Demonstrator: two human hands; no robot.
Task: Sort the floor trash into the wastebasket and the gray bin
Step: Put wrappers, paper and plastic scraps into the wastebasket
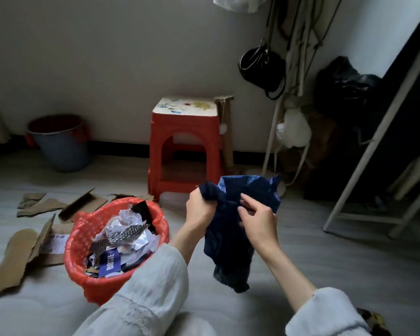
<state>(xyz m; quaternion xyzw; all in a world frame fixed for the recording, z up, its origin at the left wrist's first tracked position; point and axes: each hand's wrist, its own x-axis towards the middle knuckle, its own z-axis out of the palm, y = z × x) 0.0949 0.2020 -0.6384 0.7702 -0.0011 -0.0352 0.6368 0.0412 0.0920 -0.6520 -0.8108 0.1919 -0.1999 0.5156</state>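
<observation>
A dark blue plastic bag [228, 243] hangs in mid-air above the floor. My left hand [201, 209] grips its bunched upper left part, and my right hand [257, 219] pinches the bag near its middle. Left of my hands stands the wastebasket [102, 282], lined with a red bag and heaped with crumpled paper, foil and a purple card. The gray bin [61, 144], with red handles, stands by the wall at the far left. Torn cardboard pieces [15, 258] lie on the floor left of the wastebasket.
A red plastic stool [184, 146] stands against the wall behind the wastebasket. To the right are a white rack frame [374, 151], hanging bags [262, 66] and a black sack [344, 86]. Bare gray floor lies under the blue bag.
</observation>
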